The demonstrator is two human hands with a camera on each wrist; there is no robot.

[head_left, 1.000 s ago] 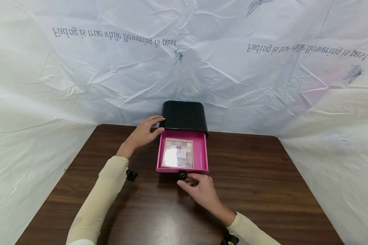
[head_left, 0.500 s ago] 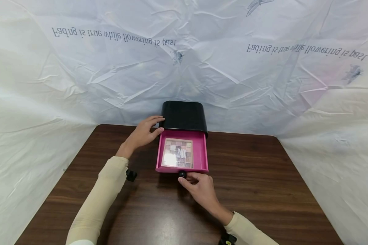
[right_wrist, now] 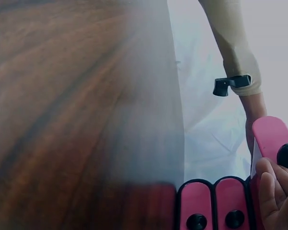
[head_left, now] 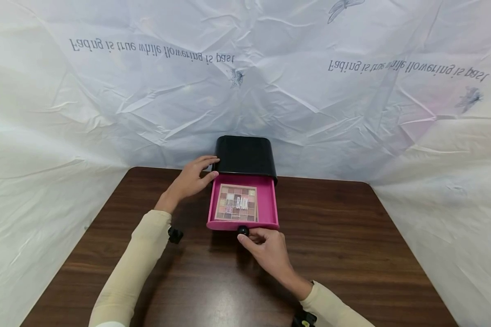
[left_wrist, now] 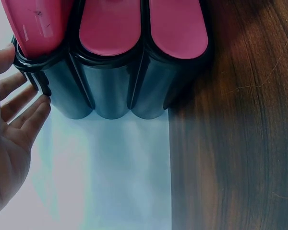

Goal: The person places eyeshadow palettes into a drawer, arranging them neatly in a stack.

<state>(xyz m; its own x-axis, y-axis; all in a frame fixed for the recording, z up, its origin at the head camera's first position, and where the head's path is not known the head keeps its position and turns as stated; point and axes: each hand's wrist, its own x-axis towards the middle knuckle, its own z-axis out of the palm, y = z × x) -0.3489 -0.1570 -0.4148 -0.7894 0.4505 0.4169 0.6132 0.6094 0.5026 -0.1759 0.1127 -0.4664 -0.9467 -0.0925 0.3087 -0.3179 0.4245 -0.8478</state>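
A black drawer cabinet [head_left: 245, 154] stands at the back of the table with its pink top drawer [head_left: 267, 204] pulled out. Inside the drawer lies an eyeshadow palette [head_left: 237, 204] with a clear lid lettered "BACK". My left hand [head_left: 190, 178] rests against the cabinet's left side, fingers extended; in the left wrist view its fingertips touch the black casing [left_wrist: 67, 88]. At the drawer's front, the thumb and fingers of my right hand [head_left: 270, 252] pinch the round black knob [head_left: 243, 230]. The right wrist view shows this knob partly covered by the hand.
Below the open drawer are two closed pink drawers [right_wrist: 196, 199] with black knobs. Dark wooden table [head_left: 335, 245] surrounds the cabinet. A white printed sheet [head_left: 286, 91] hangs right behind it, and more sheeting hangs at both sides.
The drawer's front edge and knob have risen slightly with my right hand, showing more of the front panel. Glare on the palette has faded. My left hand stays in place.
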